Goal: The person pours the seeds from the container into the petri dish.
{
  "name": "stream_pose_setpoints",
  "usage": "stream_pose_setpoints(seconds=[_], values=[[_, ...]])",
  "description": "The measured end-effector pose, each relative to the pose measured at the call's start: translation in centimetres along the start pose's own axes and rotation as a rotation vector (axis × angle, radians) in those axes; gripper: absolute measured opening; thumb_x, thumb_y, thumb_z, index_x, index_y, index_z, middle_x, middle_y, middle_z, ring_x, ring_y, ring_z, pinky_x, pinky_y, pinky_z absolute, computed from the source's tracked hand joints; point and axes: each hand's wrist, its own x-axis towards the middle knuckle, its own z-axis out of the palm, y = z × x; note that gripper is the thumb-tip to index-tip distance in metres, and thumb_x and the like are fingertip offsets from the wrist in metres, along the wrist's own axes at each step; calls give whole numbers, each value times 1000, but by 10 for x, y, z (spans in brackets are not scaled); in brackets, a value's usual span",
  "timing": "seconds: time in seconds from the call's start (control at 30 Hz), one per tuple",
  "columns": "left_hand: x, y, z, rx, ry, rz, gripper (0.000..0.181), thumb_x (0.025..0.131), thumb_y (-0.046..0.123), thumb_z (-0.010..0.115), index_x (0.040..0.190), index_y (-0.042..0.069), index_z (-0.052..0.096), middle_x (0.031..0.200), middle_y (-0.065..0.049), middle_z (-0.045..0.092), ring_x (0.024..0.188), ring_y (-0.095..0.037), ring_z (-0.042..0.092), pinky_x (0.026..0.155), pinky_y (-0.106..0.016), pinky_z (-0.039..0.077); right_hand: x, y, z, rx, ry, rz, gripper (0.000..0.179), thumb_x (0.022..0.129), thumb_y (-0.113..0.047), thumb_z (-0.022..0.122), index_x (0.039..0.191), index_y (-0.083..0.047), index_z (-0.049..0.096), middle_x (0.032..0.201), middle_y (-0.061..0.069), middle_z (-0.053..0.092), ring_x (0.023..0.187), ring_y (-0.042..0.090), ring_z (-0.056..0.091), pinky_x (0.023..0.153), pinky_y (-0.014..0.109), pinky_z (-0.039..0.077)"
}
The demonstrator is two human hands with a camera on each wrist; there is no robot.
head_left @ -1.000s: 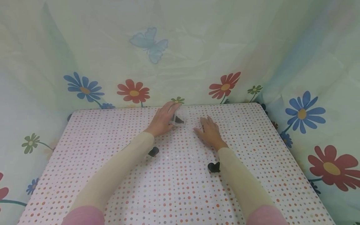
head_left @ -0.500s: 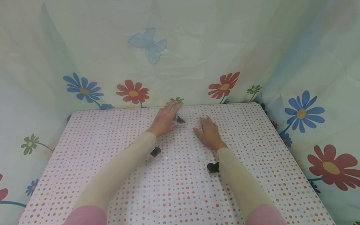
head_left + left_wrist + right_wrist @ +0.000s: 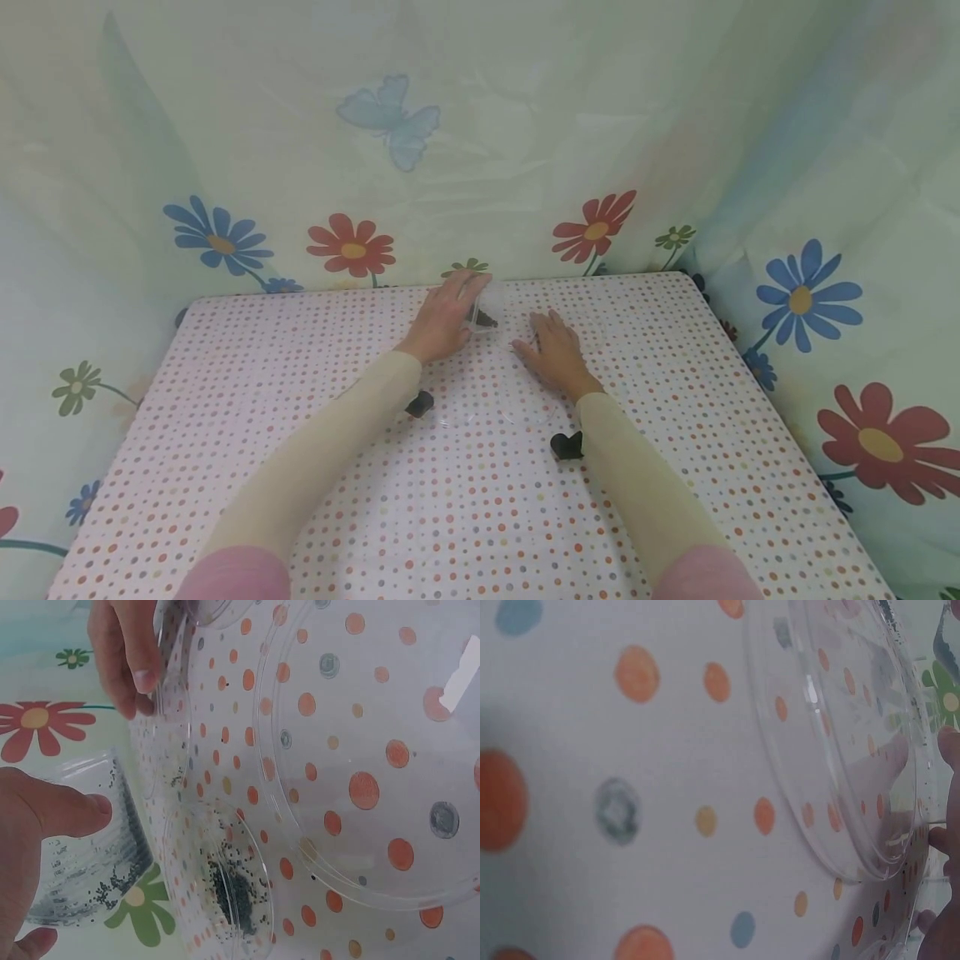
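My left hand (image 3: 442, 321) grips a clear plastic container (image 3: 79, 859), thumb across its near wall. Small black grains cling inside the container, which is tilted above the table's far edge in the left wrist view. Below it lies a clear round dish (image 3: 264, 859) with a heap of the same dark grains. My right hand (image 3: 557, 354) rests low over the table, thumb spread and fingers relaxed. Its fingertips are right at the rim of another clear dish (image 3: 188, 724), where a few grains show.
A larger clear dish (image 3: 281, 796) lies nearer me, its rim also plain as a clear dish (image 3: 776, 769) in the right wrist view. Dotted cloth covers the table (image 3: 465, 517). A flowered curtain (image 3: 480, 192) hangs behind the far edge. Black objects (image 3: 567, 446) show by both cuffs.
My left hand has shifted slightly to the right with the container still in its grip. My right hand has stayed nearly in place.
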Motion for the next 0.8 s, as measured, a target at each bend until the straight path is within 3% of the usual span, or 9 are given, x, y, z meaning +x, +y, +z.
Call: stream_pose_setpoints(seconds=[0.8], values=[[5,9,4,42,-1,-5,90,81,10,74,153,23,22,156,-6,28,147,-22,25,110,-45,40,0,-1,1,22,12,16,76,96,-54,46,152,-8,25,160,15,25,151,33,9,123,56,7]])
